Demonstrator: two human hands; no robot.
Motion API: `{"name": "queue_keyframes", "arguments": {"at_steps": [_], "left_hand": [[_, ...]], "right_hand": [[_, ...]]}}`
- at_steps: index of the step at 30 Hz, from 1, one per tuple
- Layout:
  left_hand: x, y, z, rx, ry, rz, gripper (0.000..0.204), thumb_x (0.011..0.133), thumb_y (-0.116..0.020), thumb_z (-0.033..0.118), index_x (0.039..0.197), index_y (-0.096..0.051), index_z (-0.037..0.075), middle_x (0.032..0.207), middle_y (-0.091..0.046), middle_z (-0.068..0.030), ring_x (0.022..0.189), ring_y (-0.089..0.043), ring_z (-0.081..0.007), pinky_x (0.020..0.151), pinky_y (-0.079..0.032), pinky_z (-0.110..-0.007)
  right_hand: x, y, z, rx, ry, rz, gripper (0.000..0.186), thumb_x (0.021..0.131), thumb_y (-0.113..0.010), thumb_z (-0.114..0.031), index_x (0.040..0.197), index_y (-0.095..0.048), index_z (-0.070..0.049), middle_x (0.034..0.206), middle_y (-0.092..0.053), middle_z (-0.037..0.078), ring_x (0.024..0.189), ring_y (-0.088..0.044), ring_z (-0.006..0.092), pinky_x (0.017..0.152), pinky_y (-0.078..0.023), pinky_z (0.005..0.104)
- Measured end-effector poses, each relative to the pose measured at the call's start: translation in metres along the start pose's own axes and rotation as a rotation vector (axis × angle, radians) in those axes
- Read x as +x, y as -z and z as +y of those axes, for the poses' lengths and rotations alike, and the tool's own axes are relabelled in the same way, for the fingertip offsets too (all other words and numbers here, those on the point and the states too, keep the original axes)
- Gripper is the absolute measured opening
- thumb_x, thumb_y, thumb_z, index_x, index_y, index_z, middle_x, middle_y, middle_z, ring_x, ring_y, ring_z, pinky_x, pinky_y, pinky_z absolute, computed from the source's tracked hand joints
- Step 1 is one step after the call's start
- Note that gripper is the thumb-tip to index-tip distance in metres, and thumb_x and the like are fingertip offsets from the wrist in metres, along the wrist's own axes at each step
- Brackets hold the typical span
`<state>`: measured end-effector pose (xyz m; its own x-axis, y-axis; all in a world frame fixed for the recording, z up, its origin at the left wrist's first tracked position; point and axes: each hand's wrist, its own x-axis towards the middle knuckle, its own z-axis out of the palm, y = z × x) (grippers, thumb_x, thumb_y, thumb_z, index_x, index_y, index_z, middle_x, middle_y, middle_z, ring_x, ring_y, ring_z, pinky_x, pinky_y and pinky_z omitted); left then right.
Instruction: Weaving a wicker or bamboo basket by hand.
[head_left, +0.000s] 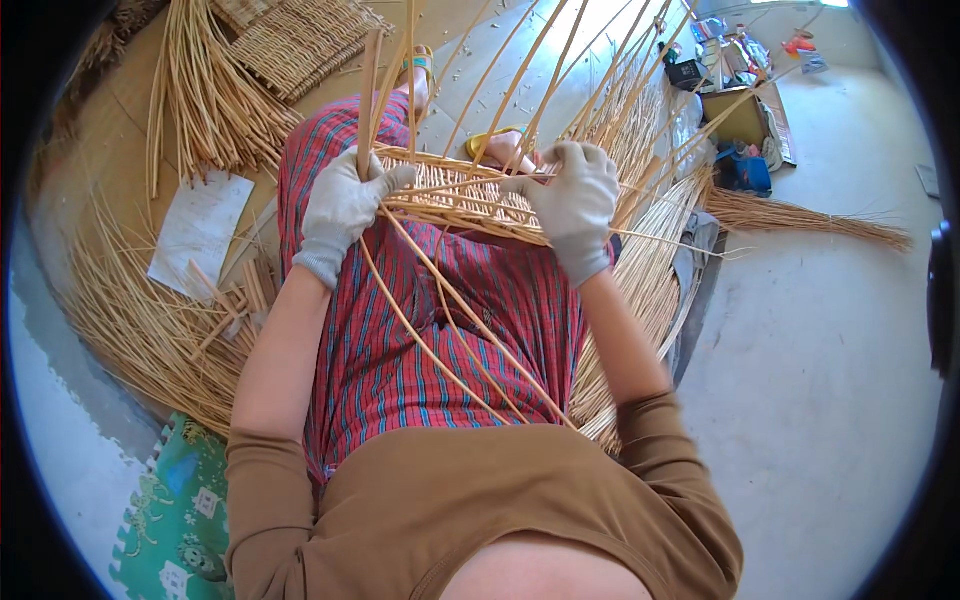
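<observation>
A partly woven wicker basket (465, 195) of tan rods lies across my lap, with long thin stakes rising from its far side. My left hand (345, 205), in a pale work glove, is closed round its left corner beside a thick upright stake (368, 95). At the basket's right end, my right hand (575, 205), gloved too, has its fingers curled in on a thin wicker rod (660, 240) that sticks out to the right. The fingertips are partly hidden. Two loose rod ends (470, 312) hang from the near edge over my red checked trousers.
A bundle of rods (205, 85) and a woven panel (300, 48) lie at the far left, near a white sheet (203, 230). Loose rods (140, 310) spread over the left floor, above a green foam mat (185, 510). Far right stand an open cardboard box (735, 115) and a blue container (745, 172).
</observation>
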<state>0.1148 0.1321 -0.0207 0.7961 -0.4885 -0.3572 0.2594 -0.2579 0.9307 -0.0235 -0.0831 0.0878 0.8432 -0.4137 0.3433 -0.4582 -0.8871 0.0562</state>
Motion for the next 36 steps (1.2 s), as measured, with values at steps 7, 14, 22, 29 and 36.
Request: {"name": "queue_keyframes", "arguments": {"at_steps": [7, 14, 22, 29, 36], "left_hand": [[0.004, -0.006, -0.015, -0.125, -0.11, 0.004, 0.045, 0.069, -0.097, 0.024, 0.087, -0.06, 0.006, 0.08, -0.07, -0.0045, 0.073, -0.065, -0.0136, 0.07, -0.054, -0.03], [0.012, -0.007, -0.027, -0.119, -0.144, 0.008, 0.041, 0.071, -0.096, 0.019, 0.088, -0.06, 0.006, 0.078, -0.068, -0.0028, 0.073, -0.065, -0.0124, 0.069, -0.054, -0.03], [-0.006, -0.017, -0.002, 0.039, -0.109, 0.137, 0.039, 0.076, -0.093, 0.022, 0.085, -0.058, 0.008, 0.075, -0.064, 0.0004, 0.068, -0.06, -0.0102, 0.064, -0.052, -0.029], [0.012, -0.01, -0.01, 0.117, -0.085, 0.208, 0.044, 0.075, -0.094, 0.029, 0.079, -0.056, 0.007, 0.07, -0.058, 0.0018, 0.063, -0.05, -0.0081, 0.059, -0.046, -0.028], [0.014, -0.003, 0.0, 0.171, -0.11, 0.171, 0.051, 0.07, -0.095, 0.039, 0.074, -0.055, 0.009, 0.065, -0.055, 0.0005, 0.06, -0.05, -0.0116, 0.059, -0.045, -0.033]], "right_hand": [[-0.032, -0.038, 0.009, 1.03, -0.646, 0.056, 0.032, 0.086, -0.083, -0.016, 0.106, -0.064, -0.001, 0.093, -0.069, 0.004, 0.072, -0.063, 0.0105, 0.067, -0.052, 0.0259], [-0.023, -0.056, 0.01, 1.947, -0.895, 0.297, 0.035, 0.095, -0.07, -0.002, 0.124, -0.051, -0.005, 0.1, -0.072, 0.014, 0.087, -0.073, 0.0236, 0.074, -0.062, 0.0306], [0.106, -0.023, -0.037, 0.667, 0.043, -0.091, 0.071, 0.086, -0.069, -0.008, 0.152, -0.044, -0.022, 0.115, -0.067, 0.018, 0.104, -0.068, 0.0319, 0.092, -0.053, 0.0414], [0.092, -0.011, -0.108, 0.428, 0.553, 0.174, 0.082, 0.079, -0.079, -0.02, 0.153, -0.043, -0.02, 0.126, -0.067, 0.012, 0.115, -0.064, 0.0322, 0.103, -0.048, 0.0422], [-0.015, -0.046, 0.008, 0.321, 0.245, 0.252, 0.037, 0.082, -0.079, -0.028, 0.115, -0.071, -0.012, 0.101, -0.069, 0.011, 0.097, -0.066, 0.0317, 0.083, -0.051, 0.0471]]}}
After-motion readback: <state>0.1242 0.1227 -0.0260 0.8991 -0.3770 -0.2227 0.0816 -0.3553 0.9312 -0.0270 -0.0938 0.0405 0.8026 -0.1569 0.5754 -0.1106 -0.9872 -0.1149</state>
